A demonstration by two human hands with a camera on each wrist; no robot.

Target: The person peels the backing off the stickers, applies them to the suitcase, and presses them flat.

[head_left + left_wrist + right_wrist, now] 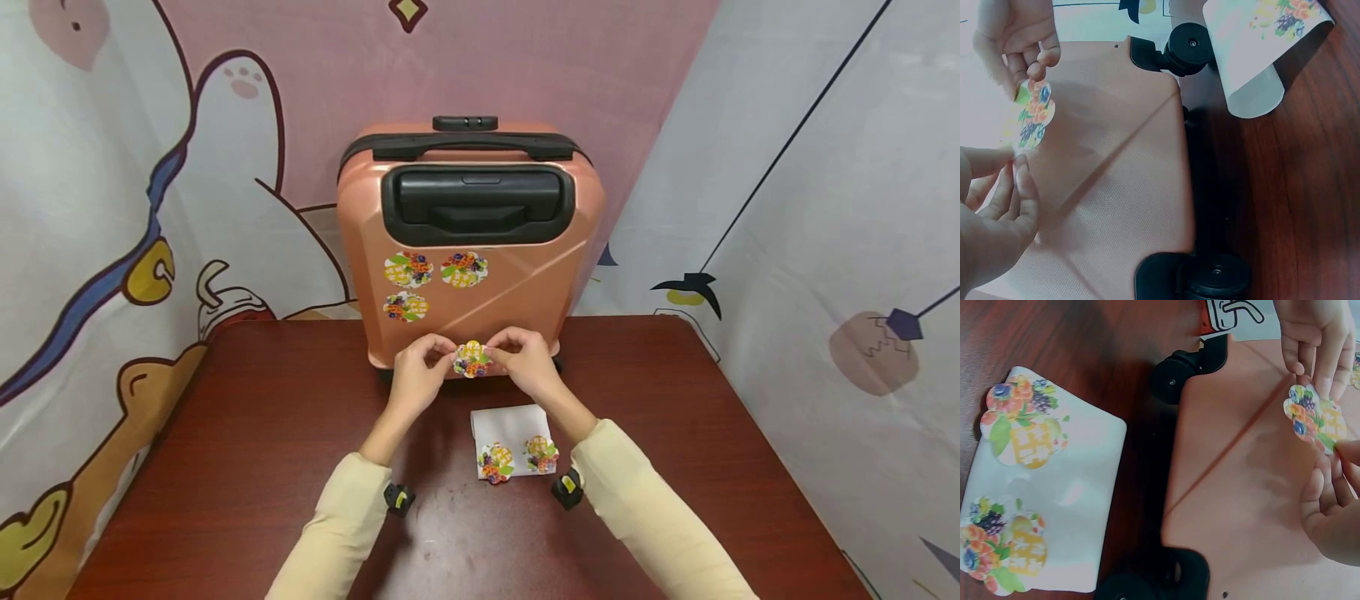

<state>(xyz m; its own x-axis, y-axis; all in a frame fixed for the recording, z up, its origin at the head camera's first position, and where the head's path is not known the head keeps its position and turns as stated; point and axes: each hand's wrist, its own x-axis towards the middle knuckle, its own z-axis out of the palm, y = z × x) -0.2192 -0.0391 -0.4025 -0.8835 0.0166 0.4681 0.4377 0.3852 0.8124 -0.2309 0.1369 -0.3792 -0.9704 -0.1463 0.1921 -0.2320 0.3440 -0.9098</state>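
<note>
Left hand (pixel 417 373) and right hand (pixel 531 365) each pinched one edge of the fruit sticker (pixel 472 359), just in front of the suitcase (pixel 517 296), low down. Grip hid those edges; yellow print was hard to make out. Printed face pointed away from suitcase, yellow up, fruit down; near-round, long axis hard to call. Backing sheet (pixel 510 422) lay on worktop (pixel 255 433) before suitcase, cut off in left wrist view.

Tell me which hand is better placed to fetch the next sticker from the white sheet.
Probably the right hand: it is nearer the white sheet than the left hand. Both hands currently pinch another sticker.
</note>
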